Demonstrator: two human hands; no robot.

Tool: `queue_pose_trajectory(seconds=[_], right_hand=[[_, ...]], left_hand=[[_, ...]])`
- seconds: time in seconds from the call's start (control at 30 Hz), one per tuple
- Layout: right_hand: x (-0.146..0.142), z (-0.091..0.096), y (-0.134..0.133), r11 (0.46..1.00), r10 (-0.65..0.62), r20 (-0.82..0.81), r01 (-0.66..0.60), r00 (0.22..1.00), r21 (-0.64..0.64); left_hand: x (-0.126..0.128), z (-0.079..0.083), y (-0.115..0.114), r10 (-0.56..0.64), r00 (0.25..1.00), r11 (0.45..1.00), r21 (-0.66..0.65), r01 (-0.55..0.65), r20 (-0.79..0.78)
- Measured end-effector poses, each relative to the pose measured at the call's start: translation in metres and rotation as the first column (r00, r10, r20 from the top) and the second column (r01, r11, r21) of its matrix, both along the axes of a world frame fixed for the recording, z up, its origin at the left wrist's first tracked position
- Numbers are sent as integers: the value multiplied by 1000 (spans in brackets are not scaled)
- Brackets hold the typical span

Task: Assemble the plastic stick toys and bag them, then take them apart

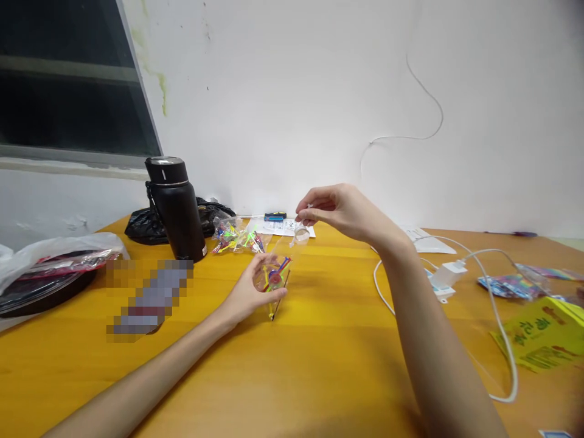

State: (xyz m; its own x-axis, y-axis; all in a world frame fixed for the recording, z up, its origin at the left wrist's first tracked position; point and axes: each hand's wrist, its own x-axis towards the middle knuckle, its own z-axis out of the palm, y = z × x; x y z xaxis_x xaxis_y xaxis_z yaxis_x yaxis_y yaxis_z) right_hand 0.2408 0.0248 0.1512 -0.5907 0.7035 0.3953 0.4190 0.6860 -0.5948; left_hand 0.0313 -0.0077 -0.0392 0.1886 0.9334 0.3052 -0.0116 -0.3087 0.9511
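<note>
Left hand [260, 285] low over table [255, 371]; thumb and fingers curled round clear piece with coloured sticks [275, 278]; steady, light squeeze best, sticks look easily bent. Rightward, higher: clear ringed piece [302, 232], hanging under right hand [329, 210], fingertips narrow, pinching its top; gentle pull advisable, film looks thin

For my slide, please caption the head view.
Left hand holds a clear tube with coloured sticks; right hand near its upper end.
</note>
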Motion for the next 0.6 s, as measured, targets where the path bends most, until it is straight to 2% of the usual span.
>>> queue_pose_trajectory(seconds=[0.17, 0.27, 0.6], right_hand=[[-11, -9, 3, 990, 137, 181, -129, 974, -56], [-15, -14, 6, 980, 189, 256, -165, 948, -110], [-18, -18, 6, 944, 304, 282, -248, 910, -218]], left_hand=[[2, 0, 0, -37, 998, 999, 12, 37, 54], [2, 0, -1, -75, 993, 997, 17, 73, 95], [3, 3, -5, -94, 988, 995, 0, 95, 123]])
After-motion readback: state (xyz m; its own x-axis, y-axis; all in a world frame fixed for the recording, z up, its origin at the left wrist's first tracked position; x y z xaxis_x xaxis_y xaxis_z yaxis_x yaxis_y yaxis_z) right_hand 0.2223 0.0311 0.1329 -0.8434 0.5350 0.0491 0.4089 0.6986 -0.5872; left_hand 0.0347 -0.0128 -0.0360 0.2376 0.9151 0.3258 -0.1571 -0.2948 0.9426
